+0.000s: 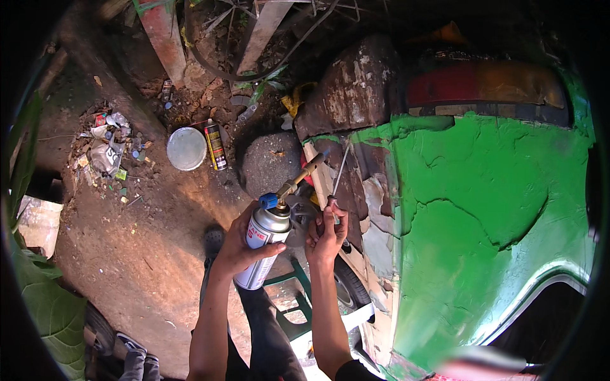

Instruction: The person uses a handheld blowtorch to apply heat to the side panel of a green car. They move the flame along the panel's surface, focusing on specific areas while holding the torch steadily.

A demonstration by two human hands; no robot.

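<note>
My left hand (238, 251) is wrapped round a white and silver gas canister (257, 267). A blow torch head (297, 182) with a blue knob is fitted on its top, and the brass nozzle points up and right. A faint bluish glow shows at the nozzle's tip. In my right hand (327, 236) is a screwdriver (341, 171), its thin metal shaft pointing up toward the vehicle's edge. The green vehicle panel (470, 190) on the right has a long crack and rough, lumpy paint. Along its left edge the coating is broken, with brown and pale layers exposed.
A round pale lid (186, 148) and a black and yellow spray can (215, 146) stand on the dirt floor, near a grey stone (272, 166). Litter (108, 149) is heaped at left. Below my hands are a green stool (295, 311) and a tire (351, 286).
</note>
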